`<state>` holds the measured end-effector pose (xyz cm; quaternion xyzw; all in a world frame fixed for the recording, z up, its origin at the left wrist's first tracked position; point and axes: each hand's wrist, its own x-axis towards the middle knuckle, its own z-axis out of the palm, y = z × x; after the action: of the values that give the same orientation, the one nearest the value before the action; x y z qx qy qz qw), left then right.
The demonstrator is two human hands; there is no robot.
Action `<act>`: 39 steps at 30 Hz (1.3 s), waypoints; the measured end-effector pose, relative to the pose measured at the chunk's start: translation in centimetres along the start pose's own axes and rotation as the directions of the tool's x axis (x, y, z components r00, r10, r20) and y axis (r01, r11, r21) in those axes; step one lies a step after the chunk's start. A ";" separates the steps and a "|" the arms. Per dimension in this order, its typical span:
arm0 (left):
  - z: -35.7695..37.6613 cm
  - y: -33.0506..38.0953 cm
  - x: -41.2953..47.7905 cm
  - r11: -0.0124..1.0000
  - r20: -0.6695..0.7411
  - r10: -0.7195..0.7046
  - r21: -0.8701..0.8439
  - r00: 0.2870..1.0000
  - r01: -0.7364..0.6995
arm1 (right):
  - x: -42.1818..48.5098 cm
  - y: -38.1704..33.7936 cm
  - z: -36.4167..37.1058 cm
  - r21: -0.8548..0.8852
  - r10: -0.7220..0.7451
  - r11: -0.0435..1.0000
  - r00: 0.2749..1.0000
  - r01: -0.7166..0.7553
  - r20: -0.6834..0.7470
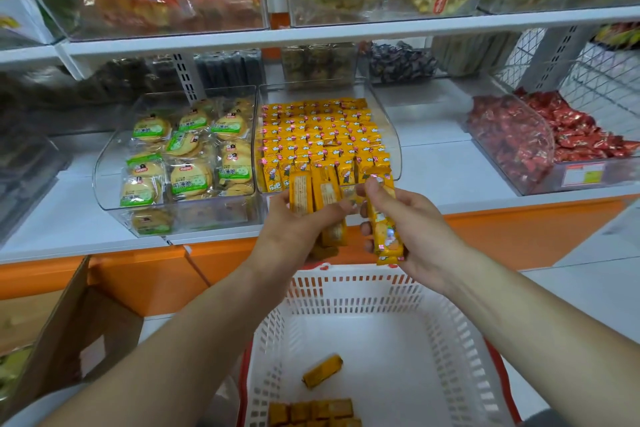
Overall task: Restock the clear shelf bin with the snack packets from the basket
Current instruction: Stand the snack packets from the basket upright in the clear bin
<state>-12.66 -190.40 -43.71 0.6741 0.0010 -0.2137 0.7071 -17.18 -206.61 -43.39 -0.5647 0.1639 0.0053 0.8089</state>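
A fan of yellow snack packets (300, 191) is gripped in the left hand (294, 232), with the fingers curled round the lower ends. At least 1 more packet (385, 230) is pinched upright between the thumb and fingers of the right hand (415, 232). Both hands are held close together just in front of the clear shelf bin (389, 139), which is nearly filled with neat rows of stocked packets (311, 135) of the same kind. The white basket (346, 288) is seen below the hands; 1 loose packet (322, 371) is lying on its floor, and a short row of packets (311, 412) is lined along its near edge. Just beside the shelf bin on the left, a neighbouring bin (104, 166) is stocked with green-labelled biscuits (187, 180). To the right, well apart on the white shelf (433, 156), red wrapped sweets (512, 139) are held in a 3rd bin (554, 184). A cardboard box (69, 340) is seen at the lower left.
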 end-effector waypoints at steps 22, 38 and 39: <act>-6.9 3.4 0.1 0.998 -0.131 0.053 -0.039 0.990 -0.058 | 1.3 -2.8 -1.0 -0.309 -0.224 0.930 0.973 0.198 -0.051; -7.8 3.4 1.2 0.996 -0.143 0.060 -0.057 0.988 -0.069 | 14.6 -4.3 6.1 -0.938 -0.193 -0.067 0.918 0.340 0.347; -7.9 3.4 1.3 0.996 -0.143 0.061 -0.055 0.988 -0.070 | 14.9 -4.1 6.1 -0.928 -0.153 -0.128 0.917 0.350 0.367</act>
<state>-8.17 -183.31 -41.62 0.6656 0.0353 -0.1420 0.7318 -0.73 -205.14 -41.76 -0.9893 -0.0593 0.0057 0.1332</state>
